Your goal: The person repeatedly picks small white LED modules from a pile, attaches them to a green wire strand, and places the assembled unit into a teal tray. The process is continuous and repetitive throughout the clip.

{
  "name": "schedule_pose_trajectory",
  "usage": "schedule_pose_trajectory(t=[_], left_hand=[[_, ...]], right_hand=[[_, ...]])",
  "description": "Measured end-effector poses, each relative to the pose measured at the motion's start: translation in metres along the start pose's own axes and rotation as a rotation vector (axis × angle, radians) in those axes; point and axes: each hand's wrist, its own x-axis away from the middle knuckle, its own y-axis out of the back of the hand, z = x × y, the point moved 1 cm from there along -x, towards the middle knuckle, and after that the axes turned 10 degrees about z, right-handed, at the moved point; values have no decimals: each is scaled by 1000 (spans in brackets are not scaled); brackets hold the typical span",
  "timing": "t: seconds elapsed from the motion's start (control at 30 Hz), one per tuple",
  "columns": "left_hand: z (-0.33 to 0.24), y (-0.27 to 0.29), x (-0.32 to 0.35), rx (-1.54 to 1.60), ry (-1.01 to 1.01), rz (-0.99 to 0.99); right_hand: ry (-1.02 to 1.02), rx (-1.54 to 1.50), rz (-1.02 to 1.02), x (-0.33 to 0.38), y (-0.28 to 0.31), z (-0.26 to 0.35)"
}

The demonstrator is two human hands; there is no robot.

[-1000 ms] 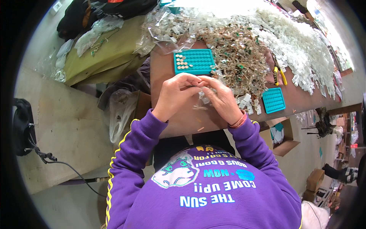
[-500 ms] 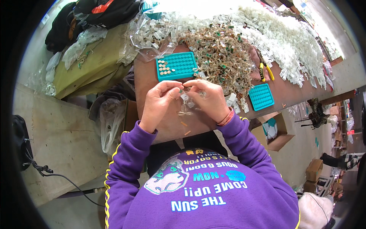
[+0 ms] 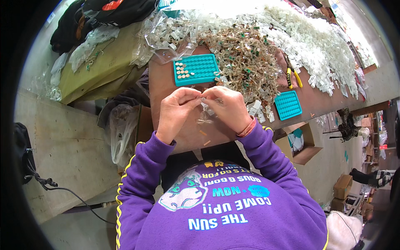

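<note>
My left hand (image 3: 177, 111) and my right hand (image 3: 230, 109) meet over the near part of the brown table (image 3: 183, 133). Fingertips of both are pinched together around a small clear plastic piece (image 3: 204, 119), whose bow-like loops dangle below them. Its exact kind is too small to make out. Just beyond my hands lies a teal tray (image 3: 206, 66) with rows of hollows; several small round pale discs (image 3: 181, 71) fill part of its left side.
A heap of clear brownish looped pieces (image 3: 248, 62) rises behind my right hand, with white tags (image 3: 308, 46) spread beyond. Yellow-handled pliers (image 3: 297, 78) and a second teal tray (image 3: 288, 105) lie to the right. An open cardboard box (image 3: 306, 146) stands below the table edge.
My hands stay pinched together, with the fingertips drawn slightly closer. The table and its trays appear shifted a little to the right in the view.
</note>
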Motion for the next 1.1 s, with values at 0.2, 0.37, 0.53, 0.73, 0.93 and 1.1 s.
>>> schedule_pose_trajectory(t=[0.2,0.37,0.53,0.73,0.93,1.1], left_hand=[[-7,-6,-2,-108,-78,-34],[-17,-8,-12,-260,-136,28],[-17,-12,-10,-416,-138,66],[-15,-4,-13,-284,-169,7],[-21,16,-29,-590,-174,-10],[-9,-3,-55,-1141,-250,76]], right_hand=[[41,26,16,-6,4,-2],[73,78,75,-11,15,-2],[102,150,108,-8,17,0],[15,-7,87,-2,20,-3],[-142,-230,-10,10,27,-11],[-249,-683,-112,18,29,-20]])
